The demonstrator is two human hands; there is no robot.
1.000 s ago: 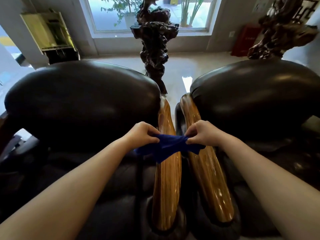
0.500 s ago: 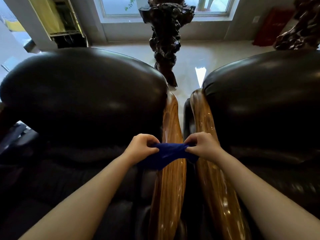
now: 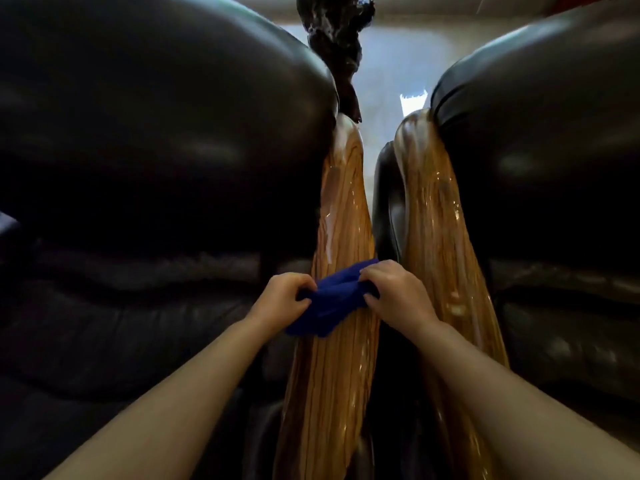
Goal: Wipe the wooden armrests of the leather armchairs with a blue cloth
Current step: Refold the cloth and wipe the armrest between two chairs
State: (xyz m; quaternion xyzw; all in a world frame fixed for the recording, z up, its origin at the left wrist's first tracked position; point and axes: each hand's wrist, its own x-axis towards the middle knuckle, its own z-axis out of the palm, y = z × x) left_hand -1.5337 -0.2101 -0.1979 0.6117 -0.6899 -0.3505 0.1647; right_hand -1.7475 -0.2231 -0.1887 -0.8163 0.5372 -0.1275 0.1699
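Note:
Two dark leather armchairs stand side by side, the left armchair (image 3: 156, 140) and the right armchair (image 3: 547, 133). Between them run two glossy wooden armrests, the left armrest (image 3: 341, 209) and the right armrest (image 3: 433, 209). A blue cloth (image 3: 329, 301) is bunched across the left armrest. My left hand (image 3: 280, 299) grips its left end and my right hand (image 3: 394, 292) grips its right end, both resting at the armrest's middle.
A dark carved wooden sculpture (image 3: 334, 36) rises behind the gap between the chairs. Pale shiny floor (image 3: 398, 64) shows beyond it. A narrow dark gap (image 3: 382, 209) separates the two armrests.
The view has dropped and closed in on the armrests; window and shelf left the frame. My hands came closer together and the cloth is more bunched on the left armrest.

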